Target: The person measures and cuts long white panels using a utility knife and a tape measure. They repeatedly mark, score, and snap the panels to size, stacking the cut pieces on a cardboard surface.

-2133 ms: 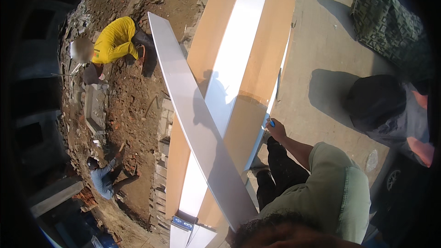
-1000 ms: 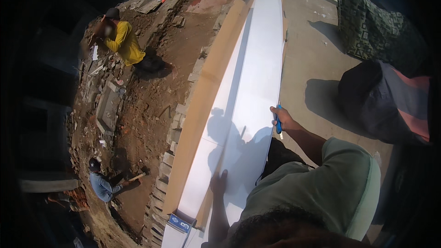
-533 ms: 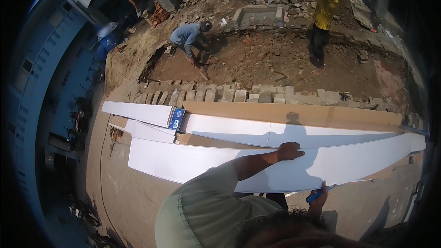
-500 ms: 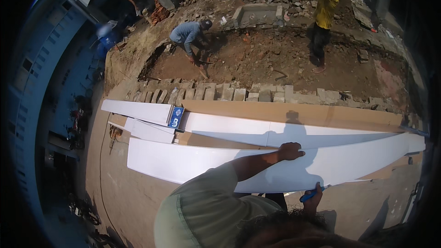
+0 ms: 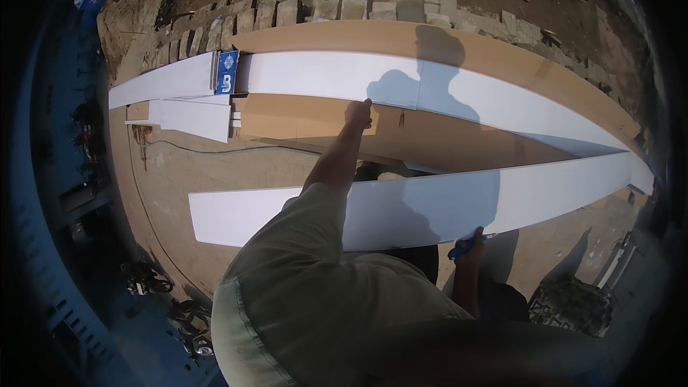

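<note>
A long white panel [image 5: 559, 190] lies across in front of me, its near edge by my body. My right hand [image 5: 469, 247] is closed round a blue-handled tool [image 5: 461, 249] at that edge; the tool's working end is too small to make out. My left arm reaches forward over the panel. My left hand [image 5: 358, 113], its fingers curled, is at the near edge of a second white panel [image 5: 308, 75], beside a brown cardboard sheet [image 5: 287, 116]. Whether it grips the panel or the cardboard is hidden. My shadow falls on both panels.
Shorter white pieces [image 5: 190, 116] and a blue printed carton end [image 5: 227, 72] lie at the left. A row of bricks [image 5: 355, 7] borders dug earth behind. A dark cable [image 5: 215, 149] crosses the ground. Motorbikes [image 5: 147, 278] stand lower left; a patterned bundle [image 5: 573, 304] lies lower right.
My left hand has left the near panel and moved forward and left to the farther panel. The near panel now lies apart from the farther one at its left. The view has tipped down.
</note>
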Tool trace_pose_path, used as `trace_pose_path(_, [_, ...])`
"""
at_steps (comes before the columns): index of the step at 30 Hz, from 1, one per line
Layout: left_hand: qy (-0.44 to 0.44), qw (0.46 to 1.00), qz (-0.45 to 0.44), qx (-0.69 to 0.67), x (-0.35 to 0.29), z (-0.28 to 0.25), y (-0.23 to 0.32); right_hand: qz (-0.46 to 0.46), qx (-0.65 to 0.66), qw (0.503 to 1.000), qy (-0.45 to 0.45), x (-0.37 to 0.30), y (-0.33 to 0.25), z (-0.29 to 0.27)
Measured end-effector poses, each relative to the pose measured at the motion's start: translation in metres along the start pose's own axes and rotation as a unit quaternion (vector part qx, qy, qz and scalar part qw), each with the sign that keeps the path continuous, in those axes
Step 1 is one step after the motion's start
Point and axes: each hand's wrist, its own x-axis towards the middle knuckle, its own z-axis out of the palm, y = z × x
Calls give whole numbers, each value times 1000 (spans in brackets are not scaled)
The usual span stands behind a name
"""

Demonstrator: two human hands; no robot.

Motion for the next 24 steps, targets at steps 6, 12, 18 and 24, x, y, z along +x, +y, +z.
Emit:
trace_pose_path(6, [50,963,-78,-254,152,-80,-45,10,-14,998,61,24,66,24])
trace_pose_path(12, [3,908,-126,-400,204,-67,-35,31,-22,993,116,47,95,24])
trace_pose_path(18, [48,899,-190,-393,236,-63,-22,16,-3,991,133,54,81,29])
trace_pose_path(24, [70,891,-86,-441,267,-48,-55,35,8,993,110,54,48,13])
